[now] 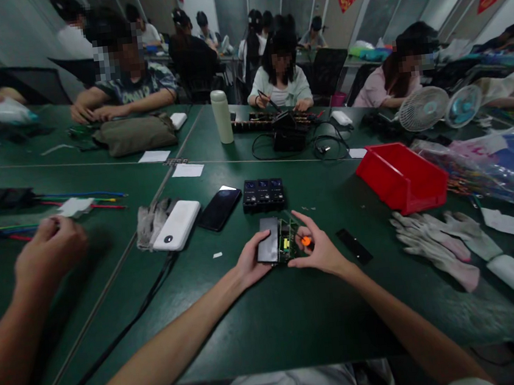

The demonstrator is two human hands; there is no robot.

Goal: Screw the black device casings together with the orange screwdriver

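Observation:
My left hand holds a dark grey casing from its left side, with the thumb on top. A green circuit board with yellow parts shows at the casing's right side. My right hand is at the board's right edge, fingers curved around a small orange round thing; what it belongs to is hard to make out. Just beyond stands a black three-part module block. To the right lies a flat black strip.
A phone, white power bank and cable lie left. Gloves and a red bin are right. A bottle stands beyond. Another person's hand is at far left; people sit opposite.

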